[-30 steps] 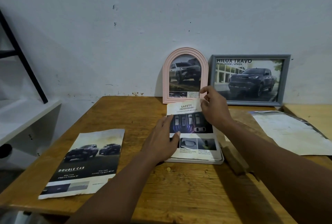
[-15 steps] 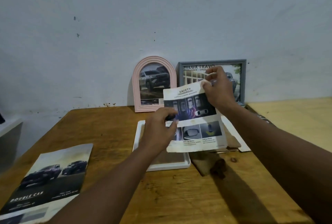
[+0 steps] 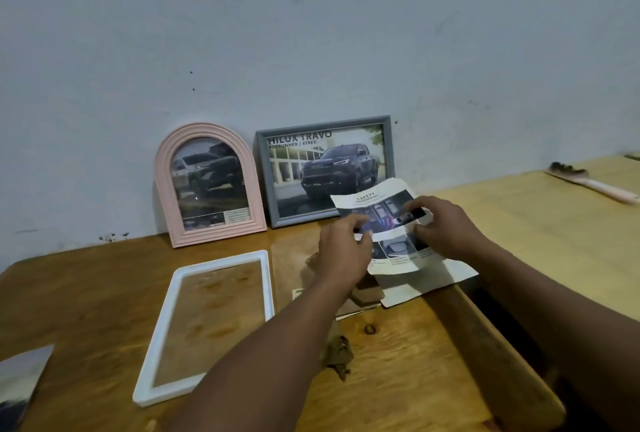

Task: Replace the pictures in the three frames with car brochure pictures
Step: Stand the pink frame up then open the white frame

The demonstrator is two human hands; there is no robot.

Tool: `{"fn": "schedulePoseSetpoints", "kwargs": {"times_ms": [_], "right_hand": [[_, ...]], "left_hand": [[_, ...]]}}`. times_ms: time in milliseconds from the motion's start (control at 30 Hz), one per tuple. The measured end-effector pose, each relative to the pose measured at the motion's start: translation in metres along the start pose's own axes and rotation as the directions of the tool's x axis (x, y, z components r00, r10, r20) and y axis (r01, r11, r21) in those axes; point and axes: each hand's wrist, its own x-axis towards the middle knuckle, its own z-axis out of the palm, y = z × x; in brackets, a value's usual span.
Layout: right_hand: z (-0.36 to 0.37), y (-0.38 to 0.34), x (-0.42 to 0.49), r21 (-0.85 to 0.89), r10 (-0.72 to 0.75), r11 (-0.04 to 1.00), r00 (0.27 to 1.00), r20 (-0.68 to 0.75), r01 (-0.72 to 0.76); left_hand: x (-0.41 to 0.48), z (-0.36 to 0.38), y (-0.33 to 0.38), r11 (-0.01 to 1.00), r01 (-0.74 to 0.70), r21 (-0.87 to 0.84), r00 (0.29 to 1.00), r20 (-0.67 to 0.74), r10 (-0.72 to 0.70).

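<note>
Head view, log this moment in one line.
left hand, right hand: pinch safety page | white frame: flat, empty | pink frame, grey frame: filled

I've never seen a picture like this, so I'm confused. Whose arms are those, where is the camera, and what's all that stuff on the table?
There's no machine here, just a person's two bare arms. The camera sits on their head and looks forward and down, so you see what they see. The left hand and the right hand both pinch a brochure page headed SAFETY, held above the wooden table. A white frame lies flat on the table with no picture inside. A pink arched frame and a grey frame lean on the wall, each showing a car picture. Another brochure page peeks in at the lower left.
</note>
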Motion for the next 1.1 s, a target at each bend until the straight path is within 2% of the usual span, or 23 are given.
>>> {"fn": "schedulePoseSetpoints", "kwargs": {"times_ms": [67, 167, 233, 333, 433, 500, 667, 833, 967, 1100], "right_hand": [[-0.004, 0.017, 0.006, -0.094, 0.014, 0.996, 0.998, 0.059, -0.008], [-0.006, 0.032, 0.005, -0.200, 0.048, 0.980, 0.984, 0.174, -0.012], [-0.003, 0.038, 0.002, -0.260, 0.069, 0.966, 0.969, 0.238, -0.005], [0.002, 0.038, -0.005, -0.330, 0.099, 0.944, 0.959, 0.266, -0.006], [0.002, 0.032, -0.008, -0.408, 0.128, 0.913, 0.957, 0.259, -0.012], [0.000, 0.023, -0.008, -0.399, 0.121, 0.917, 0.963, 0.239, -0.016], [0.003, -0.022, -0.010, -0.202, -0.039, 0.976, 0.976, 0.212, 0.083], [0.040, -0.099, -0.021, -0.052, -0.191, 0.975, 0.939, 0.285, 0.214], [0.093, -0.177, -0.043, 0.053, -0.294, 0.954, 0.891, 0.346, 0.294], [0.159, -0.254, -0.071, 0.149, -0.423, 0.905, 0.796, 0.433, 0.400]], "left_hand": [[-0.001, 0.010, -0.003, 0.982, -0.049, 0.182, 0.983, 0.183, 0.015], [-0.003, 0.017, -0.007, 0.890, -0.236, 0.391, 0.908, 0.416, 0.058], [-0.005, 0.019, -0.006, 0.833, -0.286, 0.474, 0.893, 0.446, 0.053], [-0.007, 0.018, -0.004, 0.798, -0.322, 0.509, 0.888, 0.455, 0.069], [-0.009, 0.010, 0.000, 0.814, -0.345, 0.467, 0.871, 0.482, 0.092], [-0.011, 0.003, 0.002, 0.841, -0.339, 0.422, 0.864, 0.494, 0.101], [-0.015, -0.031, 0.000, 0.863, -0.293, 0.412, 0.898, 0.429, 0.101], [-0.024, -0.108, -0.018, 0.856, -0.205, 0.475, 0.947, 0.318, 0.050], [-0.049, -0.192, -0.049, 0.835, -0.046, 0.548, 0.988, 0.151, -0.045], [-0.090, -0.279, -0.086, 0.834, 0.176, 0.523, 0.982, -0.035, -0.185]]}}
